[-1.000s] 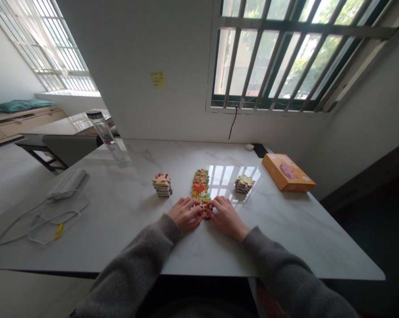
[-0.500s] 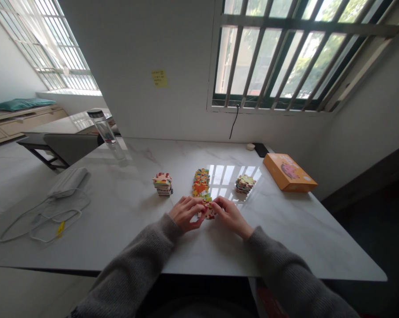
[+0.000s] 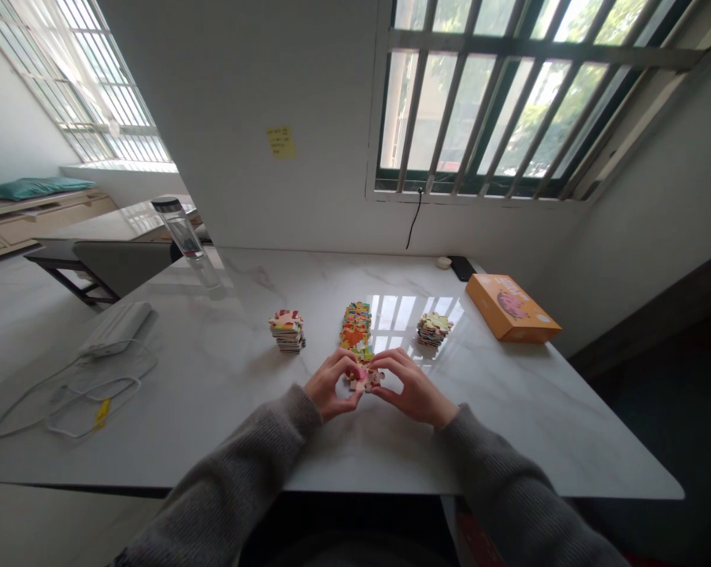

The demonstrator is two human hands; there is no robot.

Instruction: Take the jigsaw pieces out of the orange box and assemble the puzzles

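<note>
Pink puzzle pieces in two half-curled hands

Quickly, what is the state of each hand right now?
Left hand: curled, touching the pinkish puzzle pieces; firm grip cannot be told.
Right hand: curled, touching the same pieces; grip likewise unclear.
</note>
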